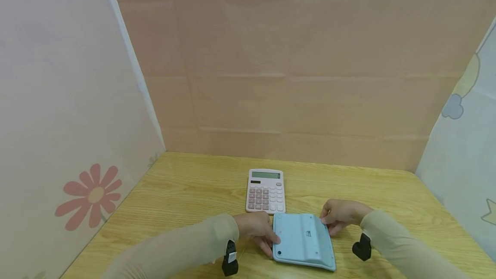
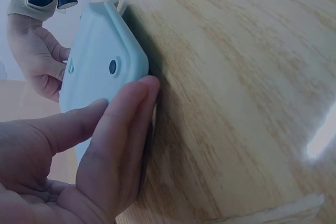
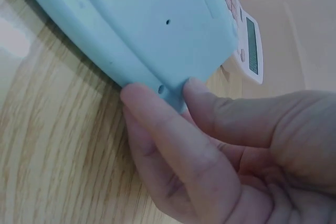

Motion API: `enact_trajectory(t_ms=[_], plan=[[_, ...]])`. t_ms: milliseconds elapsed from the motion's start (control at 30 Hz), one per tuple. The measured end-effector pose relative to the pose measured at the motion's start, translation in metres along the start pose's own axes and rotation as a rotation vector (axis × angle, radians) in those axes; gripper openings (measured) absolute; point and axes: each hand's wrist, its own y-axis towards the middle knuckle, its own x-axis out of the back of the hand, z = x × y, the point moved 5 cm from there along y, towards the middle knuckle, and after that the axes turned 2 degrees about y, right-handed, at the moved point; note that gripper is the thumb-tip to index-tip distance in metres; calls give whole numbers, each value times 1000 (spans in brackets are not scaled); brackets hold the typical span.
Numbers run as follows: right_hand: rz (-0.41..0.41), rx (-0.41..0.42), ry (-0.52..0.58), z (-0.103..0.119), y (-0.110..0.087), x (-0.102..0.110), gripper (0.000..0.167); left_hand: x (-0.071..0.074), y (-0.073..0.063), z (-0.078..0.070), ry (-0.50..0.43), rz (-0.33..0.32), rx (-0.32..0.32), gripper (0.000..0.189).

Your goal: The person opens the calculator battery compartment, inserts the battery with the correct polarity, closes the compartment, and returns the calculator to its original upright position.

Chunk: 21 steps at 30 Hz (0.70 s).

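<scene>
A light-blue calculator [image 1: 296,236] lies face down before me, its back with a raised ridge and small screw holes turned up. My left hand [image 1: 256,227] pinches its left edge, thumb on the back and fingers at the side near the table. At the upper right corner, my right hand [image 1: 342,213] grips the calculator between thumb and fingers. The left wrist view shows a dark round foot [image 2: 113,67] close to the left fingertips. Keys and display of the blue calculator are hidden underneath.
Just beyond the blue one, a pink and white calculator [image 1: 265,190] lies face up on the wood-grain table [image 1: 201,180]. A plain tan backdrop [image 1: 290,76] stands behind, with patterned pale sheets [image 1: 77,98] at both sides.
</scene>
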Motion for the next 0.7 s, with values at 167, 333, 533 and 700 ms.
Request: enact_trajectory(t_ms=[167, 333, 533, 700], plan=[[-1, 0, -3, 1, -1, 0, 4, 0, -3, -2, 13, 1, 3, 16], [1, 16, 9, 0, 0, 0, 4, 0, -2, -2, 25, -5, 13, 16], [-7, 11, 5, 2, -1, 0, 5, 0, -1, -5, 45, -20, 34, 16], [-9, 5, -14, 4, -1, 0, 5, -1, -4, -8, 111, -50, 33, 19]])
